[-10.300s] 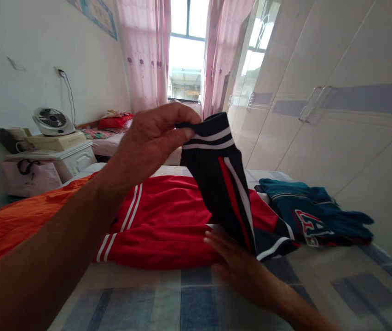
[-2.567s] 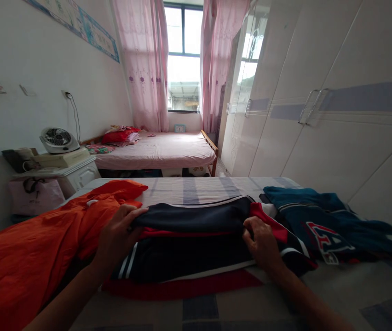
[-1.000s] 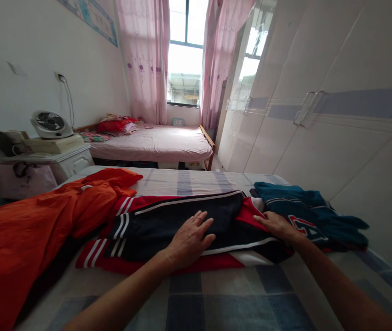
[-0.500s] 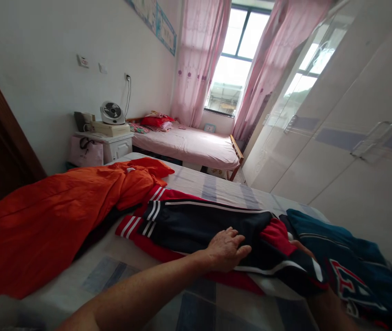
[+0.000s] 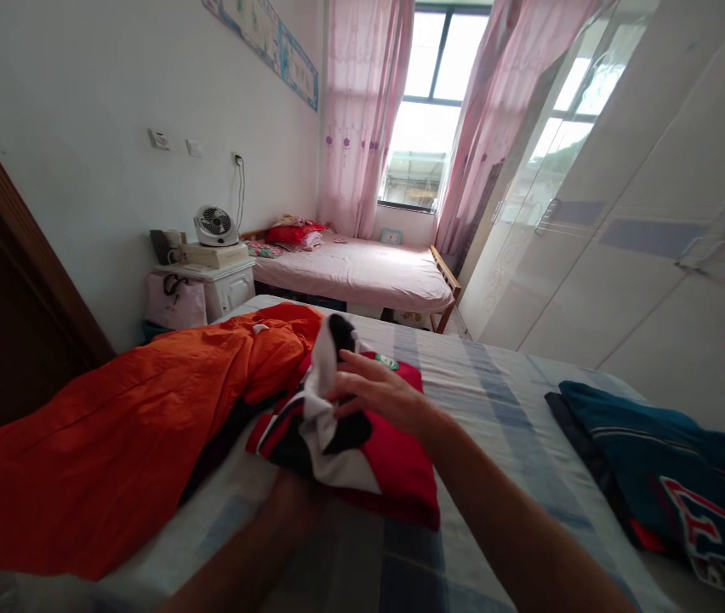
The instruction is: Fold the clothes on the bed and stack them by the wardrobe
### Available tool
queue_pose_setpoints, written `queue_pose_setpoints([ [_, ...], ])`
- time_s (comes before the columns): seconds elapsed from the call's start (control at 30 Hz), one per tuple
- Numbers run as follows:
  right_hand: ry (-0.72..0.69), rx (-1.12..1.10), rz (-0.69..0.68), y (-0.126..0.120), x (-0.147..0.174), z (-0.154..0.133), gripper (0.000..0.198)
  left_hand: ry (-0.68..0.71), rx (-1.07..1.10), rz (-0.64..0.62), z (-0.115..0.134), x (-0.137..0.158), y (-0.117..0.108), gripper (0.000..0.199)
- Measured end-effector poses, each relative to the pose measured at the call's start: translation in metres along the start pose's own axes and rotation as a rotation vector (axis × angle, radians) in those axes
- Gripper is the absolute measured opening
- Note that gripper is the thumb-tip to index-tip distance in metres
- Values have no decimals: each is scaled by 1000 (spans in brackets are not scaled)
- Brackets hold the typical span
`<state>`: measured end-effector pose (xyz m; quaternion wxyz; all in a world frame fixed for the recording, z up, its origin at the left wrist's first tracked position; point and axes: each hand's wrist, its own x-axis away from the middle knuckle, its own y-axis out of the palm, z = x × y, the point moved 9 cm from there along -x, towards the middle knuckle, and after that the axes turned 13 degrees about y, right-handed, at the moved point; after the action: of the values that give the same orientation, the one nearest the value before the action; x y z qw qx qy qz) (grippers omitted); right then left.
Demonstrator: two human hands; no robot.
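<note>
A red, black and white sports jacket point(image 5: 401, 451) with a small green badge lies folded into a compact bundle on the bed. My right hand point(image 5: 379, 392) rests over the top of it, fingers apart against a raised black-and-white fold. At the near edge my left hand point(image 5: 295, 502) reaches under the jacket, and its fingers are hidden by cloth. An orange garment point(image 5: 113, 426) lies spread out left of the jacket, touching it. Further right, a folded teal garment point(image 5: 662, 451) with a large letter sits on the bed, apart from both hands.
The bed's checked sheet point(image 5: 496, 443) stretches between the garments. Beyond it stand a nightstand point(image 5: 230, 289) with a small fan point(image 5: 215, 223), and a second bed point(image 5: 362, 277) with pink bedding. White wardrobe doors point(image 5: 643, 281) line the right side.
The jacket's right part has been folded over to the left, making a smaller bundle. My right hand has moved left with it; my left hand went from its top to beneath its near edge.
</note>
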<state>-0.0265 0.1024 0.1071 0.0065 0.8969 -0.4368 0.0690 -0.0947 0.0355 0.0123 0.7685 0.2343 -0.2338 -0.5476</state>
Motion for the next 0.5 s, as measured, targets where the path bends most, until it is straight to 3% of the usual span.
queue_pose_setpoints([
  [0.07,-31,347,198,-12,-13,5,43,-55,13,163,8,9,-52,38],
  [0.13,-21,605,445,-47,-17,13,46,-149,49,333,0,25,-98,40],
  [0.23,206,702,591,-108,-20,45,58,-283,76,471,-23,48,-130,43],
  [0.33,367,644,499,-140,-24,70,54,-299,112,432,-31,51,-111,42],
  [0.43,414,535,340,-142,-29,81,43,-206,152,320,-17,38,-73,41],
  [0.5,427,440,250,-136,-31,85,43,-205,144,309,-12,33,-60,42],
])
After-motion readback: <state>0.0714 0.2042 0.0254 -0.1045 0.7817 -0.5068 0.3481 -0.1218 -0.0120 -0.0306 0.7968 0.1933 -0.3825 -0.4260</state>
